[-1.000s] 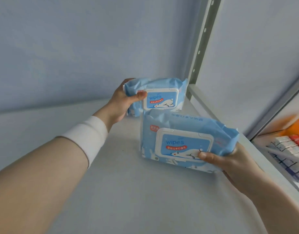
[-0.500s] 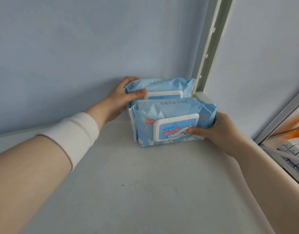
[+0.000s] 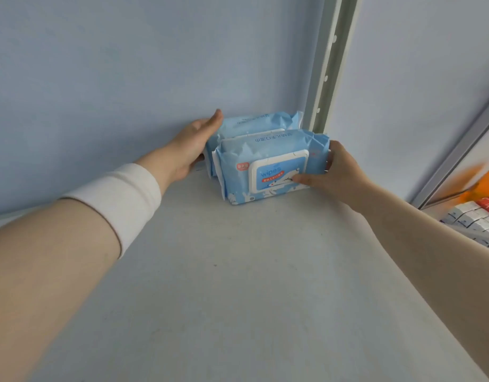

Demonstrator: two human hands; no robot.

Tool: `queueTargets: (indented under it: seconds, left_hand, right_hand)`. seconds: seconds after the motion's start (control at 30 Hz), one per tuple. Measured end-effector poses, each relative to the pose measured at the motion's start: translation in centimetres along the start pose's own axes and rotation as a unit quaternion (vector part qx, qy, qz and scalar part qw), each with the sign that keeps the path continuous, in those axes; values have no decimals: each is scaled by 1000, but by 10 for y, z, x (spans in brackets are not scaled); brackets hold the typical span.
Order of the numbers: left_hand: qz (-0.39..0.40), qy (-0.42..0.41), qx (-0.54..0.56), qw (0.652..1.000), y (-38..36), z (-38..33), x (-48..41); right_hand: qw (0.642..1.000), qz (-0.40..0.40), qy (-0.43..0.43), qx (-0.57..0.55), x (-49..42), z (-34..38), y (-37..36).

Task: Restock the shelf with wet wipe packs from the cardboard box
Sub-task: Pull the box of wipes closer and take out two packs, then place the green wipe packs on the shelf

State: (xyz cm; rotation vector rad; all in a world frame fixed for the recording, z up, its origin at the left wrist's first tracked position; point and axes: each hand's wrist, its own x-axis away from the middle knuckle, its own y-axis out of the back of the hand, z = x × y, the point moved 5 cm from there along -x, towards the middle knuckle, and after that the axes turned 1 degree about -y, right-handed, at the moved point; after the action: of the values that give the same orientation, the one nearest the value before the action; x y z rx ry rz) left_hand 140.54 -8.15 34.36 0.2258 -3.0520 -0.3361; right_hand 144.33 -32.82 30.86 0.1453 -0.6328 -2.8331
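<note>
Two wet wipe packs are recorded standing on edge in the back right corner of a pale grey shelf, one behind the other and touching. The rear pack is set against the pale blue back panel, just beside a perforated upright post. The left hand is laid flat on the rear pack's left end, fingers straight and pressed together. The front pack is pinched at its right end by the right hand, thumb on the lid, fingers curled round the end. Most of the shelf is left bare in front of and to the left of the packs. Small boxes are noted on a neighbouring shelf at the right edge. "wipes" is read in white on the front pack's blue lid; the writing on the red band beneath cannot be made out.
</note>
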Motion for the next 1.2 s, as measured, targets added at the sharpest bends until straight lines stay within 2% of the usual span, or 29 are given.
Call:
queueTargets:
  seconds: [0.13, 0.23, 0.3, 0.37, 0.5, 0.57, 0.7, 0.9, 1.07, 1.2]
  left_hand:
    - [-130, 27, -110, 985, 12, -12, 33]
    - [-165, 46, -292, 941, 15, -18, 77]
    - [-127, 49, -425, 895, 8, -20, 117]
    - [-53, 48, -539, 839, -9, -16, 161]
    - [49, 26, -682, 730, -60, -22, 244]
    - [96, 23, -706, 701, -87, -26, 274]
    - [174, 13, -719, 672, -138, -47, 321]
    - [263, -119, -712, 640, -234, -74, 382]
    - [377, -183, -693, 587, -323, -38, 430]
    - [445, -180, -684, 549, -404, 4, 455]
  right_hand:
    - [986, -40, -55, 149, 31, 5, 8]
    - [943, -1, -31, 330, 74, 18, 7]
    - [905, 42, -6, 422, 108, 27, 2]
    - [870, 73, 14, 487, 145, 34, 0]
    - [833, 100, 30, 544, 224, 46, 16]
    - [826, 113, 18, 552, 259, 49, 28]
    - [819, 144, -38, 555, 327, 54, 63]
    - [822, 165, -130, 529, 443, 44, 121]
    - [808, 163, -257, 505, 530, -16, 163]
    - [794, 166, -343, 473, 588, -87, 197]
